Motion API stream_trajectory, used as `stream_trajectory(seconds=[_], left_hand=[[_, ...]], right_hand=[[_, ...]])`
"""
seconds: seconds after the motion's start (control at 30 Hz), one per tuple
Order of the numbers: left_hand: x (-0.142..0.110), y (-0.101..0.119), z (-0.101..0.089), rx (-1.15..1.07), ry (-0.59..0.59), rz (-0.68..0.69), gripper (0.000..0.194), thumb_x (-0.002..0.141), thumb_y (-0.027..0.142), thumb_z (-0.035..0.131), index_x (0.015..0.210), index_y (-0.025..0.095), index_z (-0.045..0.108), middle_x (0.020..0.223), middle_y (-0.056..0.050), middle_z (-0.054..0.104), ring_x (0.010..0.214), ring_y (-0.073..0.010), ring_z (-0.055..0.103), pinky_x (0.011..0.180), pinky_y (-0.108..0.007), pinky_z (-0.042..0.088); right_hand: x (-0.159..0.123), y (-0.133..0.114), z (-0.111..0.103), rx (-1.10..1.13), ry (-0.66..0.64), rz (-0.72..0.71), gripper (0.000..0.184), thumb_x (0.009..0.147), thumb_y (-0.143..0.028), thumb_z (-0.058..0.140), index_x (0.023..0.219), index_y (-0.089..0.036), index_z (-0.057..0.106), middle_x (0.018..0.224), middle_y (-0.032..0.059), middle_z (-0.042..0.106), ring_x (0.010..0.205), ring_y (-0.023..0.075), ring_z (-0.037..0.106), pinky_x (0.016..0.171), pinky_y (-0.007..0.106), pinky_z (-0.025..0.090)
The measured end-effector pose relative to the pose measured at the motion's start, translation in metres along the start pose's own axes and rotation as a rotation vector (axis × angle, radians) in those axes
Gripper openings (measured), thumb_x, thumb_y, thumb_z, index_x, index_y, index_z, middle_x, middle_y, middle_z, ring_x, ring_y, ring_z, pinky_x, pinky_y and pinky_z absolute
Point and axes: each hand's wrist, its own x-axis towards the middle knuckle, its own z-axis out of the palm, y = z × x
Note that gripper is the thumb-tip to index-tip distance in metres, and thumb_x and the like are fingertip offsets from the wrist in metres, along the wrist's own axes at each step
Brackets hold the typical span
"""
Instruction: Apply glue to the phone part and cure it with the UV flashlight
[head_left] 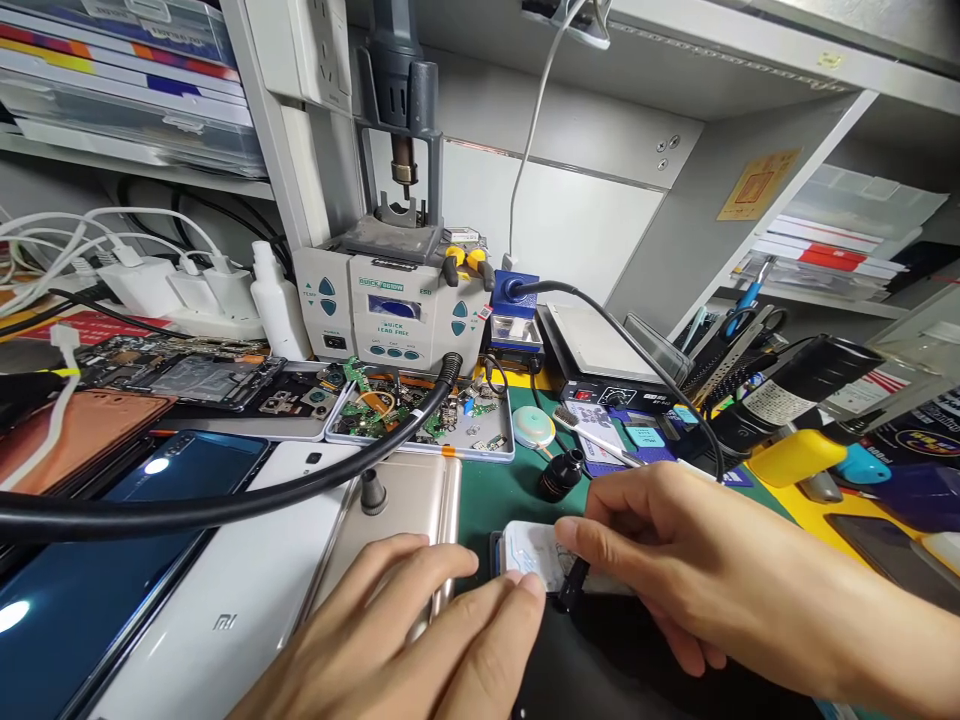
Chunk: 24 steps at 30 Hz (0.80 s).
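"White plate (529,550): state its position, reading the bench from the left."

"At far left, a blue phone (165,520) presents a glossy, reflective back. Beside it lies a smooth white phone (247,540), then a gold phone (409,492) with a satin finish. A dark, tapered knob (373,495) stands on the gold phone. Behind these, a shallow rectangular tray (484,445) contains green circuit board pieces (367,402)."

"State of the left hand (412,625)?"

"Fingers extended and slightly parted. The foremost fingertips contact the near edge of the plate. The palm is to the near left of it."

"Describe the plate."

"Thin, flat, with rounded corners and fine printed lines. It lies between the two hands, over a darker layer that shows at its left edge."

"State of the right hand (660,550)?"

"Narrow, fingers curled. The thumb lies over the right part of the plate. A slim black rod (574,585) projects below the thumb; whether the hand grips it cannot be told."

"Surrounding items?"

"A glossy black bottle (561,477) with a narrow neck is located behind the plate, on the green mat (480,490). Further right lies a smooth yellow container (796,457)."
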Motion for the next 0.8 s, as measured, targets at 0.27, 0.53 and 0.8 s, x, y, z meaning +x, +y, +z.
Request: stream_trajectory(seconds=[0.27,0.53,0.8], left_hand=[[-0.002,0.000,0.001,-0.024,-0.006,0.008,0.035,0.092,0.007,0.047,0.116,0.017,0.070,0.099,0.002,0.070,0.097,-0.0201,0.063,0.093,-0.035,0.046],[0.003,0.001,0.000,-0.031,-0.012,0.002,0.034,0.091,0.005,0.047,0.113,0.016,0.071,0.096,0.002,0.070,0.093,-0.0197,0.062,0.088,-0.036,0.045],[0.003,0.001,-0.001,0.053,0.018,0.011,0.028,0.096,0.008,0.050,0.113,0.020,0.068,0.100,0.007,0.072,0.096,-0.0149,0.066,0.090,-0.031,0.049]], right_hand=[[-0.007,0.009,0.006,0.012,0.113,-0.047,0.057,0.095,-0.075,0.041,0.074,-0.023,0.055,0.050,-0.0017,0.063,0.047,0.0134,0.056,0.045,0.023,0.040],[-0.010,0.005,0.000,0.081,0.170,-0.075,0.051,0.087,-0.069,0.060,0.066,-0.024,0.054,0.049,0.0001,0.059,0.047,0.0160,0.056,0.044,0.026,0.041],[0.004,0.022,-0.020,0.415,0.165,-0.002,0.054,0.075,-0.077,0.066,0.069,-0.023,0.063,0.054,0.0027,0.062,0.043,0.0155,0.059,0.038,0.026,0.038]])
